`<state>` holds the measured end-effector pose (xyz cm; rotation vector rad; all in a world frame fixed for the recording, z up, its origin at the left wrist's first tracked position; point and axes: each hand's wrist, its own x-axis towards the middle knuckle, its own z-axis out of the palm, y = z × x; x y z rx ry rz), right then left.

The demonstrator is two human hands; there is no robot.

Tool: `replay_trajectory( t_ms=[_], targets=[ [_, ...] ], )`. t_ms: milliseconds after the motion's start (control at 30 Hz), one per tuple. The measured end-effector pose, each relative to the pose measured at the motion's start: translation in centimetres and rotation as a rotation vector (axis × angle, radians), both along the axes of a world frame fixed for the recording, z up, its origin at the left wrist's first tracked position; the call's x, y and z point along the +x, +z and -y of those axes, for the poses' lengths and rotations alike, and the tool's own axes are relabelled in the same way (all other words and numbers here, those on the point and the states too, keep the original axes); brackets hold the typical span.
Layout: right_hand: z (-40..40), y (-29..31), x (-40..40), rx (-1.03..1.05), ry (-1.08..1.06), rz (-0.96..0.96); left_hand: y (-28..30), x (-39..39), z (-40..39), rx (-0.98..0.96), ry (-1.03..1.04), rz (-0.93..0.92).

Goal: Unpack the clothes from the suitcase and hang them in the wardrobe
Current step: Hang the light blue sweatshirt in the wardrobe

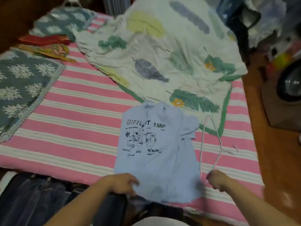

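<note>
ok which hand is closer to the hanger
Right. The right hand grips the hanger at its near corner; the left hand rests across the blue T-shirt, at its hem.

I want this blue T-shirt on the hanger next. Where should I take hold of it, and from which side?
Probably grip the blue T-shirt at its near hem, from your side: it lies flat, collar away, hem beside the left hand, so the hanger could slide in there.
</note>
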<state>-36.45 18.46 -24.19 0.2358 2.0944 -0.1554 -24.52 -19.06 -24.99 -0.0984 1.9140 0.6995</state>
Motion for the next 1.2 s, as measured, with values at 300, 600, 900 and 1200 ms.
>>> replay_trajectory(
  t_ms=[300, 600, 900, 1200],
  targets=[
    [8.4, -10.3, -11.6, -0.194, 0.026, -0.180, -12.4, -12.2, 3.5, -0.178, 0.379, -0.293],
    [19.3, -26.0, -29.1, -0.135, 0.308, -0.823, -24.6, -34.4, 5.7, -0.366, 0.529, -0.875],
    [7.4, -25.0, -12.5, -0.398, 0.322, -1.064, -27.2, -35.0, 3.9, -0.479, 0.643, -0.950],
    [-8.1, -25.0, -2.5, -0.075, -0.683, -0.865, -25.5, -14.2, -6.5, -0.304, 0.746, -0.750]
  ],
)
